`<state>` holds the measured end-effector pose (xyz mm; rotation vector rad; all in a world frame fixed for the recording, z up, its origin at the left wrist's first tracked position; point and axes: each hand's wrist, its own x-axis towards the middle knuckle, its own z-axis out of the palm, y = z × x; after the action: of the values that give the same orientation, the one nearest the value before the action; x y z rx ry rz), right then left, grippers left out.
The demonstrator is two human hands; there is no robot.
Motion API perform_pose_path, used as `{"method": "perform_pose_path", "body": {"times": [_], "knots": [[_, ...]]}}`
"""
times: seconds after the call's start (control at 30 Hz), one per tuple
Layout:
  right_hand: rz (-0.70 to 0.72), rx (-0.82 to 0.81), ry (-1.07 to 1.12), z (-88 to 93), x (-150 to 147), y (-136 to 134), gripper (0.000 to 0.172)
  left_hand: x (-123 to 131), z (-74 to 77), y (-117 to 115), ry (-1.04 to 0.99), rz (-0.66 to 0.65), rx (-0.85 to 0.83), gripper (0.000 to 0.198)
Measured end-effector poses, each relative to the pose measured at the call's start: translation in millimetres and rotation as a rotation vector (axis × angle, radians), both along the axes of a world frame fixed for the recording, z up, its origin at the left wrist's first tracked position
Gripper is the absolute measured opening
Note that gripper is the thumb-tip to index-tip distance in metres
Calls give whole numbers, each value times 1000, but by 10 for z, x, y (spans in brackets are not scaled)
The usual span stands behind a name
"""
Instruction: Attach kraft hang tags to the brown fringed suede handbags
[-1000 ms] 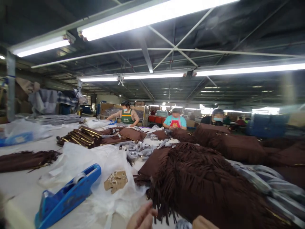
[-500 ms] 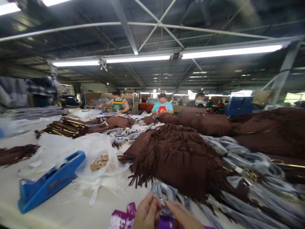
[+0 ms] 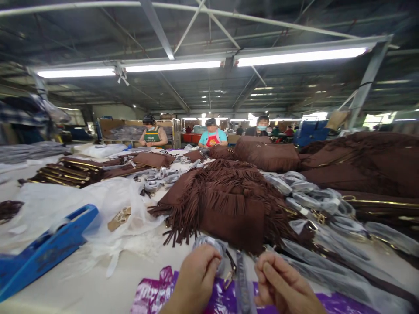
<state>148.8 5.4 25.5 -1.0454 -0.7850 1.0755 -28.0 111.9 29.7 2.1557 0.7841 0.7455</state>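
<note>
At the bottom centre my left hand [image 3: 198, 277] is closed around a coiled strap [image 3: 209, 240] in clear plastic wrap. A gold clasp [image 3: 228, 278] hangs beside it on a dark strap end. To the right my right hand [image 3: 283, 281] is pinched, thumb against fingers; whatever it may hold is too small to tell. Between the hands a plastic-wrapped length of strap [image 3: 242, 279] hangs or lies over a purple plastic bag [image 3: 153, 292]. Just beyond both hands lie brown fringed bags [image 3: 229, 213] in a heap.
A blue tape dispenser [image 3: 49, 248] stands at the left, near white plastic sheeting [image 3: 59, 200]. Plastic-wrapped straps [image 3: 314, 196] and more brown bags [image 3: 366, 170] are piled at the right. Gold-zipped brown pieces [image 3: 65, 172] lie farther back. Several people sit across the table.
My hands, close together before, are now apart, the right one farther right. The clasp and a wrapped strap length show between them. The view has shifted slightly right and down.
</note>
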Motion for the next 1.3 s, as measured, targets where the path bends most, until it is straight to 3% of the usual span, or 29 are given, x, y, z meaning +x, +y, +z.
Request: {"method": "perform_pose_path", "body": {"times": [0.07, 0.13, 0.23, 0.33, 0.47, 0.6, 0.83, 1.1, 1.3], "knots": [[-16, -61, -78, 49, 170, 0, 39, 103, 168, 81, 115, -73, 209, 25], [-72, -88, -227, 13, 268, 6, 41, 243, 196, 139, 259, -211, 358, 38], [-130, -88, -474, -145, 304, 1, 37, 424, 68, 227, 436, -391, 487, 34], [-167, -129, -666, -307, 317, -23, 32, 489, -74, 335, 478, -440, 540, 20], [-178, -168, -851, -422, 351, -41, 29, 468, -140, 439, 457, -321, 525, 16], [-317, -133, -948, -484, 269, 0, 30, 463, -176, 455, 312, -89, 420, 13], [-476, -46, -1033, -503, -8, 316, 28, 563, -221, 410, 122, 217, 363, 11], [-585, -34, -1094, -521, -120, 657, 25, 572, -247, 402, 50, 291, 379, 13], [-613, 48, -1039, -563, -146, 810, 31, 535, -345, 414, -84, 215, 342, 14]]}}
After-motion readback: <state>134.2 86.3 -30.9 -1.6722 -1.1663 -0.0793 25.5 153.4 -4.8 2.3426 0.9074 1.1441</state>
